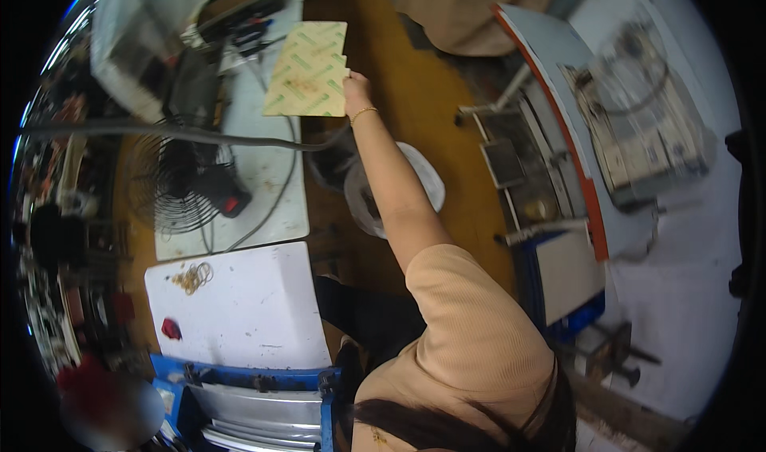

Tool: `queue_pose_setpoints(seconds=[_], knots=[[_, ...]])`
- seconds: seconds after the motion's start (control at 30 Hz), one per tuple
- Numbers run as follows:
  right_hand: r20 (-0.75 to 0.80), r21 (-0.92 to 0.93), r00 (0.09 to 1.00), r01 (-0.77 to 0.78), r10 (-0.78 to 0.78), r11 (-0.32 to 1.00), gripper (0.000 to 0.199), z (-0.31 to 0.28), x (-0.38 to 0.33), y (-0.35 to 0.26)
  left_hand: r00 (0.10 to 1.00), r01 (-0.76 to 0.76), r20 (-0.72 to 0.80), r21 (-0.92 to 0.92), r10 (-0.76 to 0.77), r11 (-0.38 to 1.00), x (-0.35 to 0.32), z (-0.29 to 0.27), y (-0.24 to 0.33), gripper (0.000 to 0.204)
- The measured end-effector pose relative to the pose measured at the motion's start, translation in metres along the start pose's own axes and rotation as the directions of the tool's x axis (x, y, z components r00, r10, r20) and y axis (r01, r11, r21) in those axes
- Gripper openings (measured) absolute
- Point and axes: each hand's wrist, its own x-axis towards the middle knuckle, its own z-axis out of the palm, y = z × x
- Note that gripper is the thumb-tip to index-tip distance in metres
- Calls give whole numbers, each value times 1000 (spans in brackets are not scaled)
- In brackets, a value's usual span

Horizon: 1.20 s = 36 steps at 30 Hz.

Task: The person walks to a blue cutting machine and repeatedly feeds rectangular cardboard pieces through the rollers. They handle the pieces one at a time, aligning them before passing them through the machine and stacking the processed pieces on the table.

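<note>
My right arm reaches out ahead, and my right hand (357,97) is closed on the right edge of a yellow sheet (307,73). Green slanted print and brown stains mark the sheet, and its right edge is stepped. It is over the far end of a pale table (275,157); whether it rests there or is held just above, I cannot tell. A thin bracelet circles that wrist. My left hand is out of view.
A black wire fan (187,177) stands on the pale table, with a dark cable crossing nearby. Rubber bands (194,278) and a red item (171,328) lie on the nearer white table (247,308). A blue-framed machine (263,404) is at lower left, a whitish bin (427,179) below my forearm.
</note>
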Motion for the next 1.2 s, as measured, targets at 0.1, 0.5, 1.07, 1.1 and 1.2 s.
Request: queue_pose_setpoints(seconds=[0.1, 0.5, 1.07, 1.1, 1.2], knots=[[-34, 286, 998, -44, 56, 957, 21, -84, -8, -20, 994, -53, 101, 15, 51, 998, 17, 18, 1, 72], [-574, 338, 818, 275, -35, 900, 41, -618, -256, -100, 892, -172, 418, -43, 174, 984, 23, 76, 18, 70], [-972, -142, 179, 81, -154, 987, 48, -883, -277, -257, 942, -158, 302, 27, 142, 987, -13, 63, 18, 67], [-963, -137, 224, 62, -147, 989, 50, -887, -272, -270, 948, -152, 287, 33, 137, 988, -16, 59, 17, 66], [-935, -193, 321, -106, -150, 975, 55, -900, -255, -296, 962, -132, 245, 50, 116, 990, -23, 46, 16, 66]])
